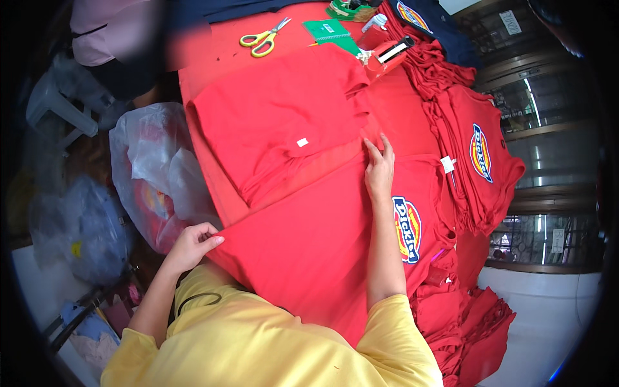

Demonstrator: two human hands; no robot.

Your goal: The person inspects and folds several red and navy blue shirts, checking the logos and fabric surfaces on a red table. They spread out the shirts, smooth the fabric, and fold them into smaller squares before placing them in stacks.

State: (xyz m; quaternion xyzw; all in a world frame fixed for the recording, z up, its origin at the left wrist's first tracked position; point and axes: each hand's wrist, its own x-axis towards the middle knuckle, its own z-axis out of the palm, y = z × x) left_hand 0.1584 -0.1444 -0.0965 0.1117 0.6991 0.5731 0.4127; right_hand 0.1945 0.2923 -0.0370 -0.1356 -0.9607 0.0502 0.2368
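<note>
A red sleeveless shirt (303,238) lies spread before me, a colourful printed badge on its right part. At its near left corner, my left hand (195,246) is closed, thumb and fingertips pinching the hem. My right hand (380,169) rests on the far edge of this shirt with its fingers stretched and apart; the forearm crosses the cloth beside the badge. Just beyond lies a folded red garment (277,109) with a small white tag (302,142). The shirt's near edge is partly hidden by my yellow-clad body.
Yellow-handled scissors (259,44), a green notebook (326,29) and a red tape dispenser (389,57) sit at the far side. Stacked red shirts (474,155) line the right. Clear plastic bags (158,171) and a white stool (61,106) stand left. Another person's pink clothing (106,29) shows at far left.
</note>
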